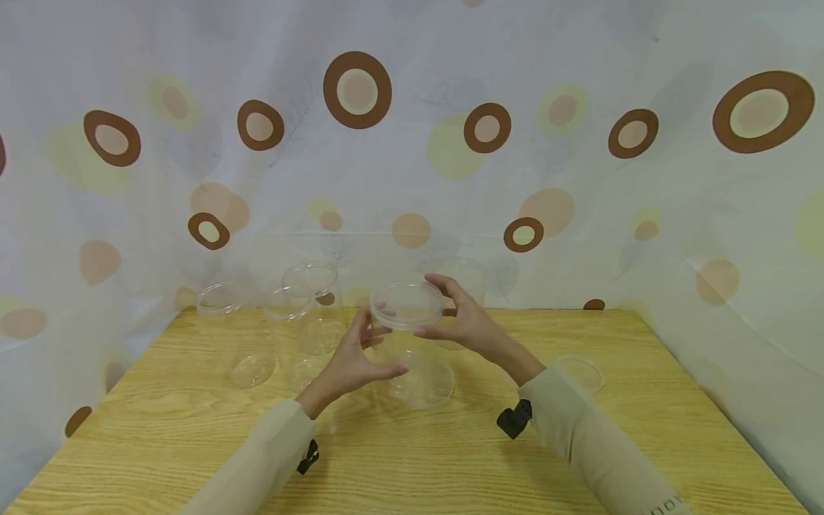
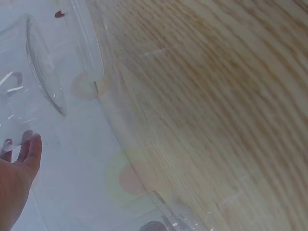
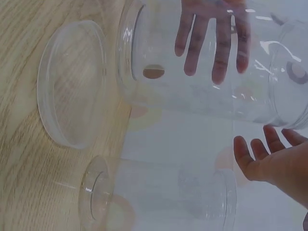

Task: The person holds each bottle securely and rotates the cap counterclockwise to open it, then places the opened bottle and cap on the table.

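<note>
Both hands are at a clear lidded plastic jar [image 1: 407, 306] in the middle of the head view. My left hand [image 1: 347, 361] grips its side, thumb in front and fingers behind. Seen through the jar's wall [image 3: 187, 94] in the right wrist view, those left fingers [image 3: 219, 53] lie nearly straight. My right hand [image 1: 468, 325] holds the top rim, its thumb at the near edge and a finger at the far edge. In the right wrist view, the right fingertips [image 3: 273, 137] are right at the jar's top end. A round clear lid [image 3: 74, 84] lies below the jar.
Several clear open jars stand at the back left, among them one jar [image 1: 253, 372] at the far left. Another jar [image 3: 159, 192] stands behind the right hand. A second lid [image 1: 582, 373] lies by the right sleeve. A patterned cloth [image 1: 412, 179] hangs behind the wooden table [image 1: 412, 465].
</note>
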The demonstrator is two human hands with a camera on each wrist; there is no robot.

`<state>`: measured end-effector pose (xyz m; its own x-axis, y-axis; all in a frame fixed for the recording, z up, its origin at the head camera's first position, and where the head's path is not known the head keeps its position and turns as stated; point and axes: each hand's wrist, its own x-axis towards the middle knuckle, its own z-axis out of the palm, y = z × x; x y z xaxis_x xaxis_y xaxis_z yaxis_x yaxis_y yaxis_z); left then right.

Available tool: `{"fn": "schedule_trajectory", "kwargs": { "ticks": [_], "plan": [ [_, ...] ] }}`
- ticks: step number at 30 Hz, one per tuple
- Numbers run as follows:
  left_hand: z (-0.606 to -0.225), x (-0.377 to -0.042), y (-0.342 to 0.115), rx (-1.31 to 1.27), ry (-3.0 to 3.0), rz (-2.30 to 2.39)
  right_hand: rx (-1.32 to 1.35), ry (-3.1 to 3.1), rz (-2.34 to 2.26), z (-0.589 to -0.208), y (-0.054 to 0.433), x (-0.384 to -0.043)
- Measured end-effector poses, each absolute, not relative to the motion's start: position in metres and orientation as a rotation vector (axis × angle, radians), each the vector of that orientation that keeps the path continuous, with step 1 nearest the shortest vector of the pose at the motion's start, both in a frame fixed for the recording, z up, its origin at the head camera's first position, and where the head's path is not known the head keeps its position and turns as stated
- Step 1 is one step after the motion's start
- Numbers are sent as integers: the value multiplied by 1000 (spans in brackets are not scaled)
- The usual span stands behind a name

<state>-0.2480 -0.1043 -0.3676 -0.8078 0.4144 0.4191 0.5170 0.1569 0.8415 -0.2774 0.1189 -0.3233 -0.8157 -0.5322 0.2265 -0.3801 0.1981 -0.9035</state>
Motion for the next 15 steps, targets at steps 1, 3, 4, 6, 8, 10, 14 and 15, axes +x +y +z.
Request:
{"fn": "schedule_trajectory", "kwargs": {
  "ticks": [1, 3, 4, 6, 8, 10, 14, 15],
  "plan": [
    [-368, -248, -104, -932, -2323, -1749, -877, 2344, -1699, -323, 117, -275],
    [-368, -248, -104, -925, -2326, -1749, -834, 2387, -1721, -323, 113, -272],
    [-369, -249, -104, -929, -2320, -1748, -825, 2411, -1725, -323, 112, -271],
    [-372, -251, -104, -930, -2310, -1750, -822, 2443, -1724, -323, 110, -270],
    [-378, -256, -104, -922, -2305, -1754, -828, 2459, -1717, -322, 110, -270],
    [-384, -261, -104, -912, -2306, -1756, -855, 2446, -1709, -322, 111, -271],
    [-391, -267, -105, -914, -2302, -1758, -932, 2374, -1669, -321, 117, -277],
    [-391, -267, -106, -924, -2296, -1759, -957, 2357, -1651, -320, 119, -278]
  ]
}}
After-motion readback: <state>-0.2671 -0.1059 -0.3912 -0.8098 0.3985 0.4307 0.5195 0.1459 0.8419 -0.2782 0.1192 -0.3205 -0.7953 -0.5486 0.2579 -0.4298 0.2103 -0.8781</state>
